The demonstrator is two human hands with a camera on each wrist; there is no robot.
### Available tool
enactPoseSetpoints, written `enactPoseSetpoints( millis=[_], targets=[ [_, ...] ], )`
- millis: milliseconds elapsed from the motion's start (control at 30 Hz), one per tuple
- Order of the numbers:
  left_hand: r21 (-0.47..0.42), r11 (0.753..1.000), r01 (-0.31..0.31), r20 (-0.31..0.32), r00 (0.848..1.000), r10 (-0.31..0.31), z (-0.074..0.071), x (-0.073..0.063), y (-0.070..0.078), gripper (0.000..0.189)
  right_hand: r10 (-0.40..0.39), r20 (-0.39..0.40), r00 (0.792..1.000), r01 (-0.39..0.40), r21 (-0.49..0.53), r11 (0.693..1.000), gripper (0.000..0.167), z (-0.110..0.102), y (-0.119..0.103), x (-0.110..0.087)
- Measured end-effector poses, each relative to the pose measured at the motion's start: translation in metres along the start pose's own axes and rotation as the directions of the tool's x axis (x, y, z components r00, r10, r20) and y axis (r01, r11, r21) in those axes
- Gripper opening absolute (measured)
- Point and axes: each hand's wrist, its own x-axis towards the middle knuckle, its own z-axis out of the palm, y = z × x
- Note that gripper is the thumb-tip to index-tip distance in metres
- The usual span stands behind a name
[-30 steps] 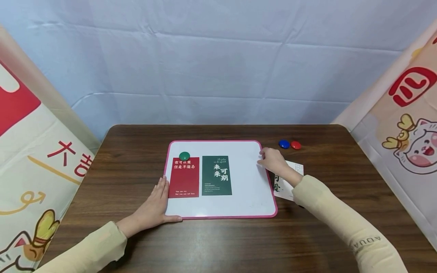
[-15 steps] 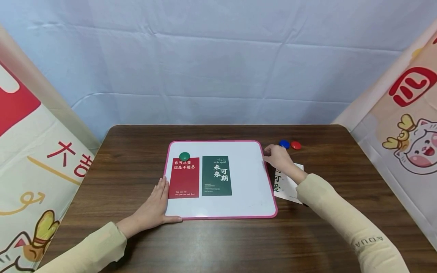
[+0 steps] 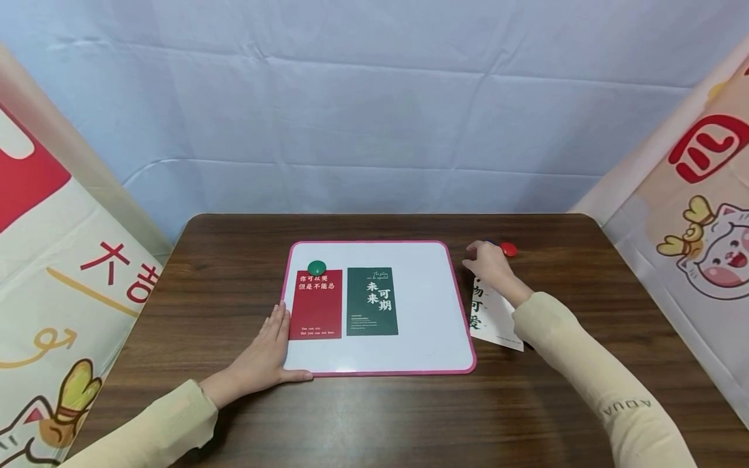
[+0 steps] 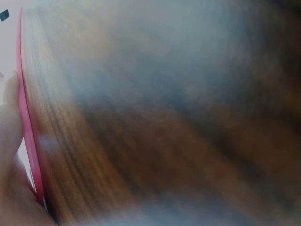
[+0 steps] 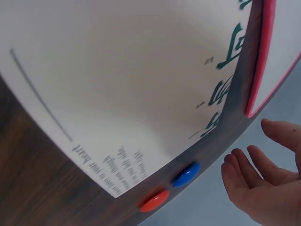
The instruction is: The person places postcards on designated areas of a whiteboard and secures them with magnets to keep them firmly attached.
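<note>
If the right hand [image 3: 491, 265], empty fingers parted, slips, the blue disc [image 5: 186, 174] right of the board [image 3: 430, 305] may skid; left hand [image 3: 263, 354] straight-fingered.

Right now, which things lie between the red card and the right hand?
The head view shows the green card, bare whiteboard, its pink rim, then a strip of table beside the right hand.

Left hand [image 3: 266, 353]: fingers straight, thumb spread; right hand [image 3: 490, 265]: fingers loosely curved.
</note>
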Motion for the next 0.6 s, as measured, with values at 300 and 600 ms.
enactPoseSetpoints(
  millis=[300,600],
  targets=[
    [0.000,1.000,-0.009,-0.011,1.000,0.009,-0.001,0.000,0.000,0.120,0.047,0.002,0.999,-0.047,-0.001,0.999,0.038,-0.001,0.012,0.008],
    [0.005,1.000,-0.005,-0.009,1.000,0.005,0.000,0.000,0.000,0.122,0.042,-0.001,0.999,-0.042,-0.050,0.998,0.040,-0.004,0.016,0.012]
  ],
)
